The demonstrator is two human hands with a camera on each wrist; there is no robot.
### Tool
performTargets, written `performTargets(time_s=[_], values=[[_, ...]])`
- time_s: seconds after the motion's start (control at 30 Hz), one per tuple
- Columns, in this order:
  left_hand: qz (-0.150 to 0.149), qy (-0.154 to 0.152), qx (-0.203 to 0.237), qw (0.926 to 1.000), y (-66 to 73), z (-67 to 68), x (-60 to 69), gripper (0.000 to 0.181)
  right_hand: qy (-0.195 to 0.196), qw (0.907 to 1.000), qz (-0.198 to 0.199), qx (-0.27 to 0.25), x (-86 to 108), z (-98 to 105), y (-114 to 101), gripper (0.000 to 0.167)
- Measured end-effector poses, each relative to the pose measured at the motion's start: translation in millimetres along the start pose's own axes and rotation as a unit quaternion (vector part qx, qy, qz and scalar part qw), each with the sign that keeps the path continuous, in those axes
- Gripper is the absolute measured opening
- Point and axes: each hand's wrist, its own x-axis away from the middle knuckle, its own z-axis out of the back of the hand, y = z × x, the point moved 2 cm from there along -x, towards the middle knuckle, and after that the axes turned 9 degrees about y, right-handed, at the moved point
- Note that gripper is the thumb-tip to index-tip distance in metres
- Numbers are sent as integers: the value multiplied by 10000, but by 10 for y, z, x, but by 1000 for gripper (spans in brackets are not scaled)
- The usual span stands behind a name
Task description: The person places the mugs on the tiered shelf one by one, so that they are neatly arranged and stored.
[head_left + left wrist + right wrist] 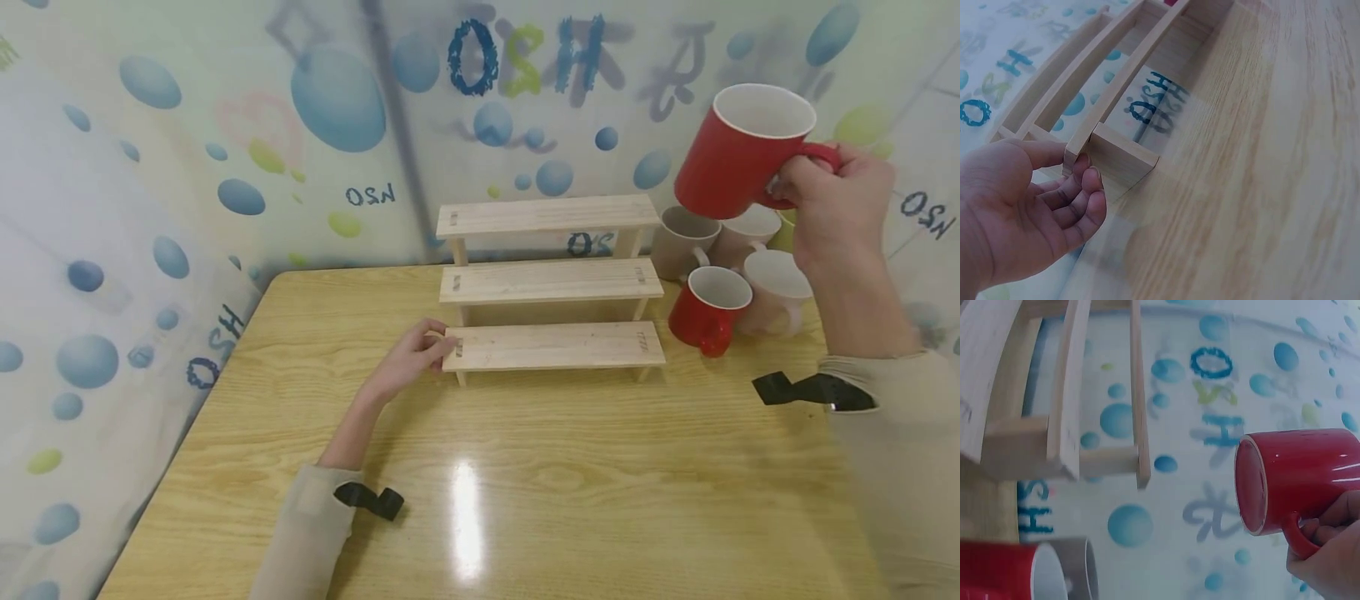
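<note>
In the head view a large red mug (731,162) with a white inside is held up by its handle in my right hand (847,204), above several other mugs. The right wrist view shows the same red mug (1304,478) and its base, with fingers through the handle. My left hand (412,358) pinches the left end of the lowest board on a three-step wooden rack (555,346). In the left wrist view, thumb and fingers of the left hand (1035,206) grip that board end (1075,150).
Right of the rack stand a small red mug (693,321), a grey mug (671,246), pale pinkish mugs (772,292) and a yellowish one, mostly hidden. A wood-grain table (555,483) lies underneath. Behind hangs a bubble-printed curtain (337,100).
</note>
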Motion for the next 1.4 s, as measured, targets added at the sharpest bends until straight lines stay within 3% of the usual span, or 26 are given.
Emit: performTargets(time_s=[0.13, 0.27, 0.47, 0.7, 1.07, 1.4], values=[[-11, -1, 16, 10000, -5, 8, -1, 41, -233, 9996, -161, 94, 90, -271, 59, 22], [-12, 14, -15, 10000, -17, 5, -12, 41, -488, 9965, -301, 608, 184, -530, 166, 19], [-34, 20, -4, 10000, -25, 14, -11, 40, -1067, 9828, -117, 1503, 344, -906, 414, 13], [-14, 51, 5, 10000, -28, 20, -3, 39, -1594, 9812, 3, 1087, 433, -1335, 743, 15], [76, 51, -11, 10000, -22, 28, -13, 38, -2088, 9713, -38, 1139, 397, -1849, 1120, 18], [-32, 36, 3, 10000, -31, 14, -25, 38, -2260, 9682, -224, 1052, 347, -2091, 1312, 24]])
